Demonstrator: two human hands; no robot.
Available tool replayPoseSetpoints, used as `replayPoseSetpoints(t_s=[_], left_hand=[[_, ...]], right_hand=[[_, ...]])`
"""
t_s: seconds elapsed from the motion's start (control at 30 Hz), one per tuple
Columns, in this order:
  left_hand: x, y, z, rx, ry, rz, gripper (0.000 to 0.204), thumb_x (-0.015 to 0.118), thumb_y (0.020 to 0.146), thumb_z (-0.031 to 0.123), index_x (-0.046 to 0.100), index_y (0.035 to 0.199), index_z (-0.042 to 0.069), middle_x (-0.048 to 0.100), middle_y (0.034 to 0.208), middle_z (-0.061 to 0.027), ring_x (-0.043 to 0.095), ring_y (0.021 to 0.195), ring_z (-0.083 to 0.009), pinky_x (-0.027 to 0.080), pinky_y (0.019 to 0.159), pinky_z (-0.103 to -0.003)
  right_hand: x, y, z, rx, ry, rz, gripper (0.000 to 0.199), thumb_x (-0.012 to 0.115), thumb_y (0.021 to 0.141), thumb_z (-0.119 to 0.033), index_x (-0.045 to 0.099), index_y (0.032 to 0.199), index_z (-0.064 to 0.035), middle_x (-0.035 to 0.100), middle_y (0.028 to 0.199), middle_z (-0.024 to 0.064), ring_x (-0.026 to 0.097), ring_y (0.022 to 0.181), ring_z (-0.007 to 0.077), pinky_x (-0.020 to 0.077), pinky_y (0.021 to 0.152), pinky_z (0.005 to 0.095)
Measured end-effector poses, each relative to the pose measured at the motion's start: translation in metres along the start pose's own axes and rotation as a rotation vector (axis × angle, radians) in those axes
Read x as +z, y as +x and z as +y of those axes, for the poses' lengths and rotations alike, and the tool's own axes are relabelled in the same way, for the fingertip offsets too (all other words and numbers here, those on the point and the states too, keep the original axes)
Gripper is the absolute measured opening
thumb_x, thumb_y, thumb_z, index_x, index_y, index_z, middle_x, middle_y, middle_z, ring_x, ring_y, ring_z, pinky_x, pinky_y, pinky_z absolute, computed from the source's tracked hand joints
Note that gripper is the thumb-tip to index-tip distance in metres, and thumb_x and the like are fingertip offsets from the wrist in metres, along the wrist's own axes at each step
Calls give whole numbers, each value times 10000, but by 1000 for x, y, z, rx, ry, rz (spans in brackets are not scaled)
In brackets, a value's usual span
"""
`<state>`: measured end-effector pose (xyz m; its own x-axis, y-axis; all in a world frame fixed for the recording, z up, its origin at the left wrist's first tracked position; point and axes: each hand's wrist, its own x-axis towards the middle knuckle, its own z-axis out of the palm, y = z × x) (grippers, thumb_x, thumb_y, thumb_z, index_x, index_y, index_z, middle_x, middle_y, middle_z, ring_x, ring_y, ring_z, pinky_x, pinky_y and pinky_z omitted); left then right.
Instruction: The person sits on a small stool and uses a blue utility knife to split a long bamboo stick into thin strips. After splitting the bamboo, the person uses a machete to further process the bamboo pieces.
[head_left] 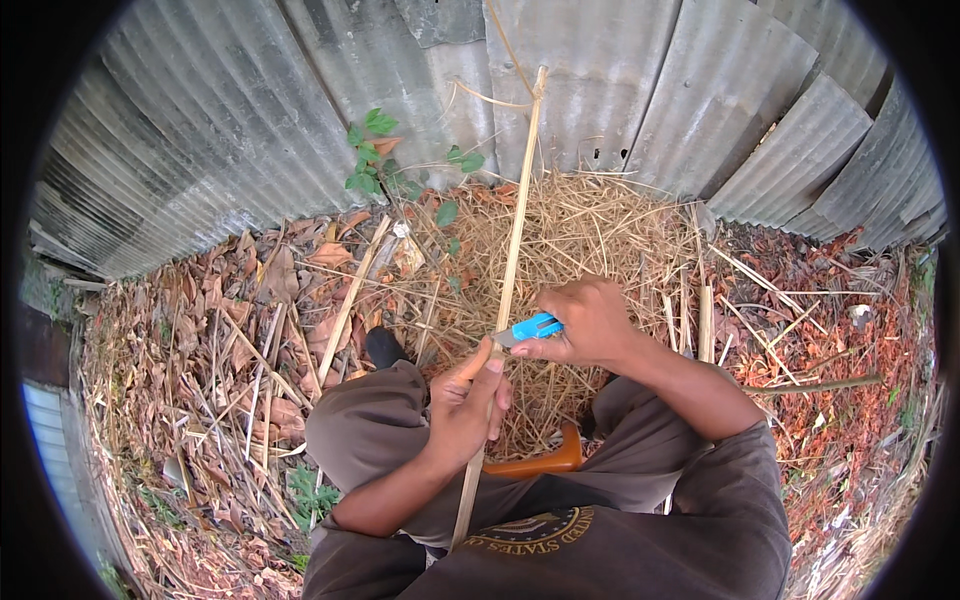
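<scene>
My left hand (465, 398) is closed around a long thin pale bamboo stick (518, 225), which runs from near my lap up toward the metal wall. My right hand (588, 325) grips a small blue-handled knife (530, 328). Its short blade touches the stick just above my left thumb. Both forearms come in from below, over my bent knees in brown trousers.
An orange-brown wooden handle (540, 462) lies between my legs. A heap of dry straw (590, 235) sits ahead, with split sticks (705, 320) at its right. Dead leaves (200, 340) cover the ground. Corrugated metal sheets (300, 110) wall the far side, with a small green plant (370, 150).
</scene>
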<state>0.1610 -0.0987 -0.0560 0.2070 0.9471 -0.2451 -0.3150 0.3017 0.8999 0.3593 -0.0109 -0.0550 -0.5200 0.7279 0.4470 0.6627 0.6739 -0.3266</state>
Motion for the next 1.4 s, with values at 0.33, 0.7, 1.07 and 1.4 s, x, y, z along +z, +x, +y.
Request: replayPoseSetpoints(t_s=[0.33, 0.7, 1.07, 1.4], left_hand=[[-1, -1, 9, -103, -132, -121, 376, 426, 1026, 189, 439, 1389, 92, 412, 610, 15, 384, 404, -50, 336, 385, -193], [0, -10, 10, -40, 177, -58, 305, 463, 1012, 198, 531, 1291, 92, 438, 599, 42, 376, 406, -20, 332, 357, -189], [5, -15, 13, -78, 168, -103, 295, 479, 1008, 214, 546, 1269, 94, 449, 603, 40, 390, 418, -17, 333, 363, -190], [4, -27, 15, -69, 251, -147, 288, 469, 1011, 201, 554, 1257, 76, 458, 603, 30, 389, 420, -18, 344, 366, -200]], right_hand=[[6, 5, 16, 27, -98, 113, 680, 560, 754, -738, 526, 574, -83, 471, 451, 74, 544, 431, 277, 419, 444, 414], [-2, 2, 6, 122, -147, -33, 737, 492, 771, -777, 551, 514, -90, 473, 408, 74, 528, 368, 254, 429, 402, 383], [-2, 14, 56, 274, -267, 121, 710, 505, 773, -757, 556, 535, -90, 489, 434, 104, 550, 423, 305, 430, 435, 415], [-9, 9, 78, 456, -308, 81, 737, 443, 811, -756, 644, 605, -77, 509, 435, 116, 578, 456, 320, 447, 462, 442]])
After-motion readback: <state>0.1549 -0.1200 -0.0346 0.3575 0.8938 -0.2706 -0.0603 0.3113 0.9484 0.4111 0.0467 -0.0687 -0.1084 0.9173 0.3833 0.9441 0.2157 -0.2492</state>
